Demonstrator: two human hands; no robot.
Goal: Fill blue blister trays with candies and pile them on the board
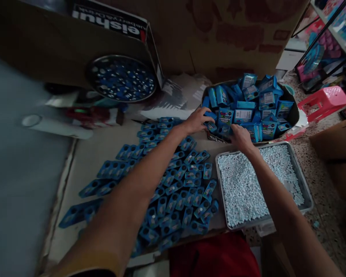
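At the left front corner of a carton (294,115) heaped with small blue candy boxes (243,115), my left hand (198,120) has its fingers closed round a blue candy box (210,125). My right hand (241,137) is at the carton's front edge, its fingers curled down among the boxes. Their tips are hidden, so what they hold cannot be made out. Some boxes there read "CARAMELO MACIZO". To the left, under and beside my left forearm, many blue boxes (174,187) with round dark openings lie in rough rows on the table.
A clear plastic tub (307,202) of pale blue pellets stands at the table's right, beneath my right forearm. Behind the rows is a round dish (123,79) of blue and silvery bits, by a printed carton (112,21). A pink stool (331,100) is on the floor at right.
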